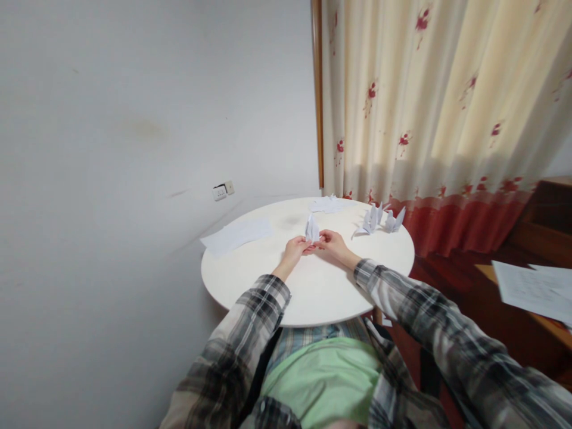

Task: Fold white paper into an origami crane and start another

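Note:
A piece of folded white paper (312, 229) stands upright between my hands, its pointed end up, above the middle of the round table. My left hand (297, 247) pinches its lower left side. My right hand (330, 243) is closed at its lower right, fingertips against the bottom of the paper. The fingers partly hide its lower end. Several finished-looking folded paper cranes (372, 219) sit on the table to the right of my hands.
The white round table (250, 280) stands against the wall. Flat sheets of paper (239, 233) lie at its left, and more papers (329, 204) at the far edge. A wall socket (220, 192) is behind; printed sheets (531, 289) rest on furniture at right.

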The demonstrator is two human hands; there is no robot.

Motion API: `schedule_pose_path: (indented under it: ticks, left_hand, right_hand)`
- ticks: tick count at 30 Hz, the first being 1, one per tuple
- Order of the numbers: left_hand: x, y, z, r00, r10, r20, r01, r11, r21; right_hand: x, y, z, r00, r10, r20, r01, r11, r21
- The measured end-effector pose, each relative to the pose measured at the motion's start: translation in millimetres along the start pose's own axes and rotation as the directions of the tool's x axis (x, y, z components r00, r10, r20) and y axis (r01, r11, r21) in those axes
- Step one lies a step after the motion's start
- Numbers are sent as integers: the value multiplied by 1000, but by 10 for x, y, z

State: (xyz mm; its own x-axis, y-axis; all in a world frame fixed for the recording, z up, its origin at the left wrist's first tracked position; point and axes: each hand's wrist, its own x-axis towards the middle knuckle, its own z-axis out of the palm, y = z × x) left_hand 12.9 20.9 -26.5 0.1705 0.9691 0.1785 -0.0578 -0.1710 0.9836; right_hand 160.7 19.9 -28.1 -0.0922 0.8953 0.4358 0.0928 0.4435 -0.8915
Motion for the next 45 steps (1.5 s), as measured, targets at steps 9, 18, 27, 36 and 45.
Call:
schedule_pose_path:
  ticks: [9,18,27,36,45]
  left_hand:
    - [33,-34,5,990,133,-42,-128,987,95]
    - [36,-26,-41,972,202,-116,-177,963,202]
    - [73,-58,-43,982,173,-78,-151,961,230]
    - [71,-57,-13,984,162,-73,-155,984,87]
    - [75,-61,-52,966,220,-136,-192,962,192]
  right_hand:
    - [21,56,2,998,-68,6,69,995,-78]
    - [27,127,25,997,-35,67,38,999,-37]
    - [40,22,4,997,-66,-35,68,997,37]
    - [26,-14,-20,996,-60,-72,58,998,-26]
    - [11,-18,-13,997,-68,-46,65,995,-78]
